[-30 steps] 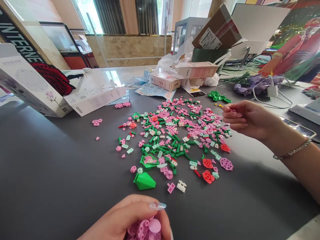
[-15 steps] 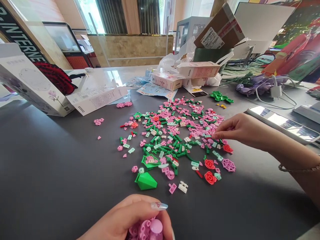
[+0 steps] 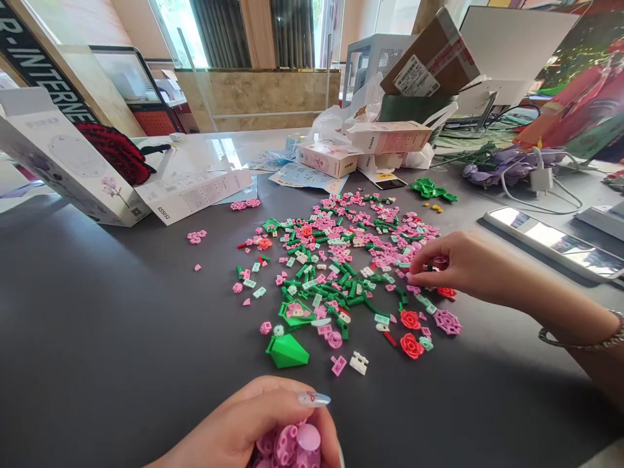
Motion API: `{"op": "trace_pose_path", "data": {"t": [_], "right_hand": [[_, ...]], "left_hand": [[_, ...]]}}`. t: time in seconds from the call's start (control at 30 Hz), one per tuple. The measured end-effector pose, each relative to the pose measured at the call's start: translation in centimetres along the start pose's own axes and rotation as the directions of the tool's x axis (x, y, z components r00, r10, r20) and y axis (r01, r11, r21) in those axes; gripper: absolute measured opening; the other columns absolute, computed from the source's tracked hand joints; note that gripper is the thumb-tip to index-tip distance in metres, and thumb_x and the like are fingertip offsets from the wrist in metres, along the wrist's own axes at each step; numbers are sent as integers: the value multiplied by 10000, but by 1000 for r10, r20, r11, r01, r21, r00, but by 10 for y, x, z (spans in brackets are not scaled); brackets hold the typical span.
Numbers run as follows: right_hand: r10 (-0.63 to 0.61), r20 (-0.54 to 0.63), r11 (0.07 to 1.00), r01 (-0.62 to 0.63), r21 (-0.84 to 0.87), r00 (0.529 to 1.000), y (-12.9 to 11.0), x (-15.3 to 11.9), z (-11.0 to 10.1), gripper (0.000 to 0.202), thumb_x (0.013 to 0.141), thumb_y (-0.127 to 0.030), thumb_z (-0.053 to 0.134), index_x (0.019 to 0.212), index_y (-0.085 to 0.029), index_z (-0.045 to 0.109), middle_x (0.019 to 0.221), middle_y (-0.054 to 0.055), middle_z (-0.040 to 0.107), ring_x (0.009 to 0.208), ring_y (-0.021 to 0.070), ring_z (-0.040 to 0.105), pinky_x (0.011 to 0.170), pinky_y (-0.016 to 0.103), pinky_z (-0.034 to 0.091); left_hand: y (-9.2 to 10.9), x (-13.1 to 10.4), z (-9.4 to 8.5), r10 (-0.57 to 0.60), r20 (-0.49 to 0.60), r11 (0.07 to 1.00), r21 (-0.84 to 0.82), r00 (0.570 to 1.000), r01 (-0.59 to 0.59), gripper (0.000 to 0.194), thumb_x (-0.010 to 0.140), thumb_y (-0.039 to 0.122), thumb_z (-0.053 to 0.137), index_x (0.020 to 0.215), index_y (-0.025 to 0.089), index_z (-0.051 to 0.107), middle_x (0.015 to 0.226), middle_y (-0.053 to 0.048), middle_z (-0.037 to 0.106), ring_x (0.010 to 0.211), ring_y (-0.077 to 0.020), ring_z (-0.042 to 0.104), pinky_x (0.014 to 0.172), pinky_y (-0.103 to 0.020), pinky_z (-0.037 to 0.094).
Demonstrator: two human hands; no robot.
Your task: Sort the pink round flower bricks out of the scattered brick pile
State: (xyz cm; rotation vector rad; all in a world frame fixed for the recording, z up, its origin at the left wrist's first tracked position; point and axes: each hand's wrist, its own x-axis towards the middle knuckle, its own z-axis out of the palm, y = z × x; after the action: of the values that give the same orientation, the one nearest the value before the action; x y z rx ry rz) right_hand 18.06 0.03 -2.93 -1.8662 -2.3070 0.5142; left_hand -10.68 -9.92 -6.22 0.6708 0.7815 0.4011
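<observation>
Clamps the left grip (image 3: 266, 406) around a cluster of pink pieces (image 3: 286, 448), with thumb and fingers wrapped about them, on the near side of the pile (image 3: 380, 250). Holds the right grip (image 3: 451, 263) at the right edge of the pile, with thumb and fingertips close together at a pink disc (image 3: 411, 279); cannot tell whether clamped on it. Just off the near edge of the pile, a green gem (image 3: 287, 351) and a white piece (image 3: 359, 363), both apart from the left grip. At the pile's near right, two red roses (image 3: 412, 346) and, close by, a purple web (image 3: 447, 322). Under the pile, a dark tabletop (image 3: 121, 325). Well left of the pile, a small pink cluster (image 3: 197, 237), and farther left a white box (image 3: 73, 162). Right of the pile, a glossy device (image 3: 556, 240) lying flat, with purple flowers (image 3: 497, 164) and a plug (image 3: 541, 179) farther back. Beyond the pile, green leaves (image 3: 433, 189) with yellow bits (image 3: 433, 207) just in front, leaflets (image 3: 307, 177), small boxes (image 3: 326, 159), and, behind those, a tilted brown carton (image 3: 431, 55) near a monitor (image 3: 517, 39).
</observation>
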Motion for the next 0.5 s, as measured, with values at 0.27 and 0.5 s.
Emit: {"op": "trace_pose_path", "data": {"t": [0.27, 0.5], "right_hand": [[-35, -147, 999, 40, 31, 989, 11, 6, 3, 215, 722, -349, 582, 582, -212, 669, 532, 17, 583, 471, 136, 460, 506, 307, 331], [246, -146, 797, -115, 593, 958, 13, 6, -2, 205, 710, -310, 646, 572, -162, 616, 478, -23, 381, 462, 86, 292, 453, 267, 232]], "left_hand": [[-1, 1, -2, 2, 2, 1000, 10, 1000, -2, 357, 696, 489, 633, 588, 149, 655, 503, -20, 518, 453, -117, 443, 396, -215, 359], [1, -1, -1, 3, -15, 999, 35, 1000, -3, 370, 701, 499, 631, 588, 148, 666, 531, -28, 516, 502, -125, 459, 438, -216, 385]]}}
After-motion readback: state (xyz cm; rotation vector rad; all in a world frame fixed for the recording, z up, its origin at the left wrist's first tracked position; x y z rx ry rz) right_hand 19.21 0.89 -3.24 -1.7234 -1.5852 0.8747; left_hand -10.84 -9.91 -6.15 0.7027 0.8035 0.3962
